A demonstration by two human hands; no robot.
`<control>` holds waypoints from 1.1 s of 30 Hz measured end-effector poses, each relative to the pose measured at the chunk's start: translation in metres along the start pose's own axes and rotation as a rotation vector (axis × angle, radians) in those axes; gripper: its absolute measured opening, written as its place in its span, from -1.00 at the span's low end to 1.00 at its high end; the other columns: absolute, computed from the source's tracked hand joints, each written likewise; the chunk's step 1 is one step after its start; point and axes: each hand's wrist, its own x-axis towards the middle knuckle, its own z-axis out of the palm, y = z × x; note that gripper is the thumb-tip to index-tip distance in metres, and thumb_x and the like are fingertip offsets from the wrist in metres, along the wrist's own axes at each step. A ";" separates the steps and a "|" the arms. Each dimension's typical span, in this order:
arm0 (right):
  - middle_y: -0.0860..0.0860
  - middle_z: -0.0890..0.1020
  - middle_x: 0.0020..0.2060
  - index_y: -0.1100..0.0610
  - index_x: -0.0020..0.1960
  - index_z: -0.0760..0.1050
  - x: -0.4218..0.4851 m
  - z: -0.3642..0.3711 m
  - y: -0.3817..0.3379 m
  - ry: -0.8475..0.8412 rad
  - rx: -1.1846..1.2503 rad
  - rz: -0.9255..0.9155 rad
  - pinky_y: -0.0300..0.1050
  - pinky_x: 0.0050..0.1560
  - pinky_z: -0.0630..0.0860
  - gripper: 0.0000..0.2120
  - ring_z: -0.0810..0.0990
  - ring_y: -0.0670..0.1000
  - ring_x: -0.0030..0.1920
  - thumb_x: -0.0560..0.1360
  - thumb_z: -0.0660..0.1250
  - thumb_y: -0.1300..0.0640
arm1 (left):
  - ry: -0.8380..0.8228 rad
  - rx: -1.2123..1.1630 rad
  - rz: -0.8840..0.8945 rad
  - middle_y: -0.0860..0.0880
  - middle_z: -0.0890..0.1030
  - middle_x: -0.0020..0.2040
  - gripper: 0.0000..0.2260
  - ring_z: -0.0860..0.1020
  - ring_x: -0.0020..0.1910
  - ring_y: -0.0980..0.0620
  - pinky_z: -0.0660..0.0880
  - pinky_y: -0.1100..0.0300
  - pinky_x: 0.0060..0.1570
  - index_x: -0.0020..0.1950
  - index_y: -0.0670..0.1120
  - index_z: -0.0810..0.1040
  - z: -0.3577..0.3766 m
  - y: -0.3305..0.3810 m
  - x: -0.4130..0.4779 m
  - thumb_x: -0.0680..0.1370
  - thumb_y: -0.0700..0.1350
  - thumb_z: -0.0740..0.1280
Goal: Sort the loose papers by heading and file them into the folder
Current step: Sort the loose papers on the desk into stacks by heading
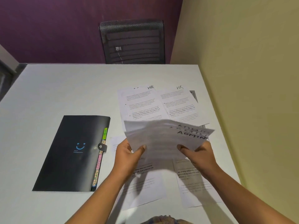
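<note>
Nearest the camera, two printed sheets (145, 189) lie flat on the white table (48, 88), partly under the forearms and their shadows. Above them, the left hand (127, 156) grips the lower left edge of a fanned stack (163, 138), thumb on top. The right hand (199, 155) grips the stack's lower right edge the same way. The stack is held clear of the table and tilted; its sheets are blurred, and the top ones read "ADMIN" by hand at the right. To the left, well apart from the hands, a black folder (72, 152) lies closed on the table, strap snapped shut, coloured index tabs (100, 159) showing along its right edge; the green tab reads "HR". Beyond the stack, two sheets headed "HR" (161, 102) lie side by side, touching, with another sheet's edge showing beneath the left one. Past the table's far edge stands a black mesh chair (132, 42) against a purple wall.
</note>
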 end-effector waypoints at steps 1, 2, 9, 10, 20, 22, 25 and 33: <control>-0.14 0.72 -0.30 0.07 -0.05 0.59 0.002 0.002 0.007 0.004 -0.011 0.025 -0.30 -0.23 0.57 -0.77 0.70 -0.17 -0.24 0.38 0.55 0.26 | -0.011 0.047 -0.017 0.22 0.70 -0.23 -0.80 0.66 -0.17 0.26 0.55 0.42 -0.24 -0.05 -0.01 0.62 -0.001 -0.007 0.003 0.48 -0.31 0.45; -0.12 0.73 -0.23 0.07 -0.02 0.59 0.005 0.004 0.012 0.004 -0.016 0.046 -0.26 -0.17 0.60 -0.75 0.70 -0.14 -0.16 0.37 0.57 0.24 | -0.027 0.080 -0.040 0.23 0.70 -0.22 -0.79 0.66 -0.15 0.25 0.57 0.40 -0.21 -0.05 0.03 0.63 0.000 -0.012 0.006 0.48 -0.29 0.45; -0.10 0.66 -0.08 -0.11 -0.08 0.53 0.019 0.014 0.034 0.013 -0.070 0.111 -0.30 -0.13 0.55 -0.72 0.64 -0.08 -0.04 0.43 0.52 0.23 | -0.084 0.248 -0.090 0.18 0.65 -0.13 -0.84 0.62 -0.18 0.32 0.51 0.45 -0.22 -0.08 0.06 0.63 0.003 -0.038 0.024 0.54 -0.22 0.41; -0.11 0.66 -0.09 -0.10 -0.07 0.53 0.020 0.014 0.038 0.009 -0.077 0.120 -0.34 -0.16 0.54 -0.74 0.64 -0.12 -0.06 0.44 0.51 0.22 | -0.073 0.258 -0.087 0.17 0.65 -0.12 -0.87 0.61 -0.16 0.29 0.51 0.47 -0.21 -0.05 0.02 0.62 0.003 -0.041 0.026 0.53 -0.22 0.41; -0.07 0.72 -0.09 0.06 0.11 0.62 0.059 0.015 0.068 0.020 -0.227 0.137 -0.25 -0.13 0.62 -0.84 0.70 -0.02 -0.05 0.58 0.32 0.22 | -0.117 0.457 -0.175 0.03 0.69 0.03 -0.76 0.65 0.02 0.03 0.61 0.00 0.01 0.16 -0.04 0.60 -0.002 -0.061 0.072 0.56 0.04 0.36; -0.03 0.73 -0.14 0.07 0.05 0.64 0.065 0.015 0.065 0.061 -0.212 0.129 -0.22 -0.13 0.63 -0.86 0.70 0.02 -0.09 0.58 0.33 0.24 | -0.094 0.485 -0.154 0.07 0.69 0.02 -0.77 0.64 0.00 0.06 0.60 0.05 0.00 0.15 -0.01 0.59 -0.003 -0.057 0.081 0.57 0.07 0.33; 0.01 0.71 -0.14 0.05 -0.02 0.63 0.077 0.013 0.057 0.174 -0.126 0.141 -0.06 -0.01 0.62 -0.84 0.69 0.07 -0.08 0.58 0.32 0.26 | -0.207 0.385 -0.204 0.17 0.67 0.06 -0.72 0.63 0.02 0.18 0.58 0.15 0.02 0.20 0.09 0.57 0.001 -0.049 0.089 0.53 0.14 0.35; -0.05 0.71 -0.15 -0.07 -0.11 0.60 0.107 0.011 0.067 0.228 -0.060 0.202 0.02 0.05 0.60 -0.75 0.68 0.07 -0.10 0.58 0.32 0.27 | -0.113 0.237 -0.427 0.05 0.55 -0.49 -0.88 0.47 -0.56 0.08 0.45 0.28 -0.45 -0.04 -0.16 0.58 -0.007 -0.057 0.120 0.48 -0.21 0.48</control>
